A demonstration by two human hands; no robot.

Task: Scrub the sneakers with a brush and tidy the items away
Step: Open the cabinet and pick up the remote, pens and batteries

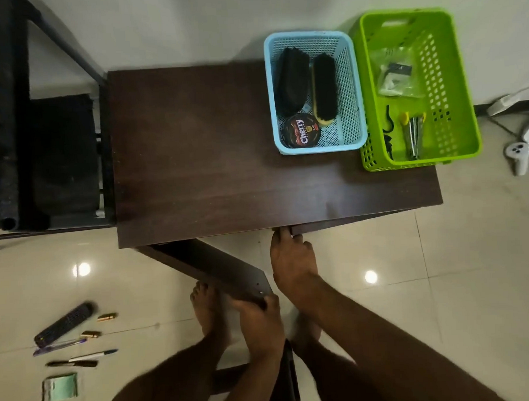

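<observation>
Both hands on cabinet doors below the worktop (225,147); no sneakers in view.
L hand (258,314) grips open door (217,268) edge, R hand (292,259) fingers curl on other door (333,225). Brushes (324,88) sit in blue basket (352,86); a door jolt could shake the overhanging green basket (463,82).

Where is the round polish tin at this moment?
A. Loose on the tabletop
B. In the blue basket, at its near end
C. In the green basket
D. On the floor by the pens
B: the polish tin lies inside the blue basket, at its near end in front of the two brushes.
</observation>
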